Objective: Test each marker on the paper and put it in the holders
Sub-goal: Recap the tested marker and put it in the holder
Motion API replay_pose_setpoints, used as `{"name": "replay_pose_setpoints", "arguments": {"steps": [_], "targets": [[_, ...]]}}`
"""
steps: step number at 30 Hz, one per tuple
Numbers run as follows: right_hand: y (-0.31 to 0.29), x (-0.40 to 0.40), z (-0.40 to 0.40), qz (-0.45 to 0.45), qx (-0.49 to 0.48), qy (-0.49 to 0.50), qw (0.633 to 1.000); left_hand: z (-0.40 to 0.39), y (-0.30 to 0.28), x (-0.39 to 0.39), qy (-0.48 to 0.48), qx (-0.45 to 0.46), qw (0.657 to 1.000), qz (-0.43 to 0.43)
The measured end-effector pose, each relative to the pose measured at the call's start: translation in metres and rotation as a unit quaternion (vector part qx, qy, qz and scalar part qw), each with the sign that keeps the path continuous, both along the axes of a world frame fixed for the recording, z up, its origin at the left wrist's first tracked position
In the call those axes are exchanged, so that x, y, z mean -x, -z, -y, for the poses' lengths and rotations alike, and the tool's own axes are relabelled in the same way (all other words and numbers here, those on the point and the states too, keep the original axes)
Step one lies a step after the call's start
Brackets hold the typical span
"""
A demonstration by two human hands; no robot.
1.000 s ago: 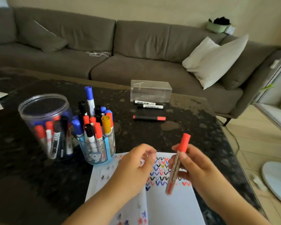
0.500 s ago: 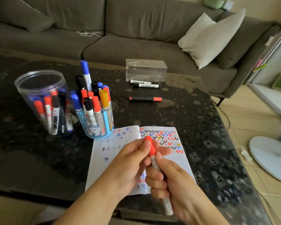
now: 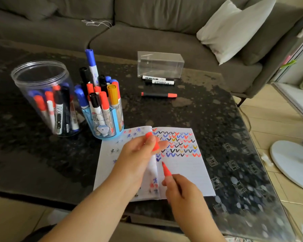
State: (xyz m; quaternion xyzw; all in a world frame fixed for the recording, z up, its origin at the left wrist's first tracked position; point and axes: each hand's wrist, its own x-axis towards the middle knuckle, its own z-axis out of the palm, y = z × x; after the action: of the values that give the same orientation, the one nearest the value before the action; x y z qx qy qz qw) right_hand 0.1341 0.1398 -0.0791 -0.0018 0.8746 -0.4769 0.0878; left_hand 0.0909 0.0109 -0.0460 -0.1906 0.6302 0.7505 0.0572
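Observation:
My right hand (image 3: 184, 194) grips an uncapped red marker (image 3: 166, 170), its tip pointing up-left just over the open notebook (image 3: 187, 173). My left hand (image 3: 138, 152) pinches the marker's red cap (image 3: 153, 142) above the page. The paper carries rows of red, blue and black check marks. A blue holder (image 3: 105, 123) and a clear round jar (image 3: 44, 98), both full of markers, stand to the left. Three loose markers lie further back: two white-bodied black ones (image 3: 157, 80) and a black one with a red cap (image 3: 158, 94).
A clear plastic box (image 3: 160, 64) sits at the table's far edge. The dark stone table (image 3: 226, 137) ends close on the right, over a tiled floor with a white fan base (image 3: 292, 165). A grey sofa with a white cushion (image 3: 233, 28) is behind.
My left hand has pulled the red cap off the marker. The hands have moved apart, and the marker's bare tip now points at the page. The view tilted down further.

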Motion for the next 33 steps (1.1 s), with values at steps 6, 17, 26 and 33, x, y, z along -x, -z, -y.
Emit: {"name": "replay_pose_setpoints", "arguments": {"steps": [6, 17, 26, 33], "targets": [[-0.031, 0.000, -0.022, 0.087, 0.232, -0.013, 0.969, -0.006, -0.002, -0.009, -0.036, -0.023, 0.999, 0.028], [-0.036, 0.031, -0.032, 0.095, 0.441, 0.030, 0.892, 0.012, -0.001, -0.012, -0.018, 0.185, 0.982, 0.042], [0.000, 0.067, -0.013, -0.096, 0.109, -0.033, 0.989, 0.021, 0.011, -0.003, 0.075, 0.354, 0.931, -0.055], [0.023, 0.071, -0.015, -0.171, 0.073, 0.016, 0.982, 0.022, 0.022, 0.001, 0.081, 0.387, 0.917, -0.051]]}}
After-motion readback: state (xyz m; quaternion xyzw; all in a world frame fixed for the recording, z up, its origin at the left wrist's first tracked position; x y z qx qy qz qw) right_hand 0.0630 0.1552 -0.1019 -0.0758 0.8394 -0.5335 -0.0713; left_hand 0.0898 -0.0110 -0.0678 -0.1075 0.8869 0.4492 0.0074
